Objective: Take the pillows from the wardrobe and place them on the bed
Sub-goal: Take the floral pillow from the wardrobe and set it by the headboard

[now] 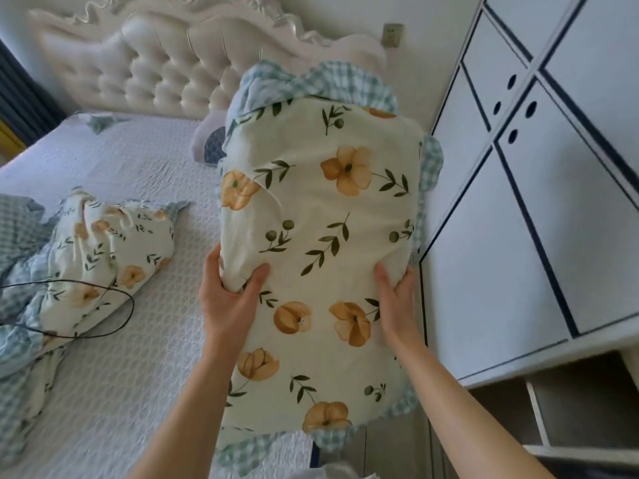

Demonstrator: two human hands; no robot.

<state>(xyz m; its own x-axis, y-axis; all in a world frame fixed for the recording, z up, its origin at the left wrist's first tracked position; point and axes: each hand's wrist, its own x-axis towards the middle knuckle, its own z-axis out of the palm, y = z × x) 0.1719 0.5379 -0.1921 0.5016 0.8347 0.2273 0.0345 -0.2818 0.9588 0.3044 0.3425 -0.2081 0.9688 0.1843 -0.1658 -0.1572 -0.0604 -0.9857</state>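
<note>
I hold a cream floral pillow (pixel 321 236) with a green checked frill out in front of me, over the right edge of the bed (pixel 145 188). My left hand (pixel 230 299) grips its left side, thumb pressed into the front. My right hand (pixel 397 299) clasps its right side. A second matching floral pillow (pixel 103 250) lies crumpled on the white quilted bedspread at the left. The white wardrobe (pixel 539 202) stands to the right, its doors shut and a low compartment open at the bottom right.
A cream tufted headboard (pixel 166 63) runs along the far wall. A small pale cushion with a dark patch (pixel 209 141) lies near it, partly behind the held pillow. A black cable (pixel 103 295) loops over the lying pillow. A checked blanket (pixel 17 229) is bunched at the left edge.
</note>
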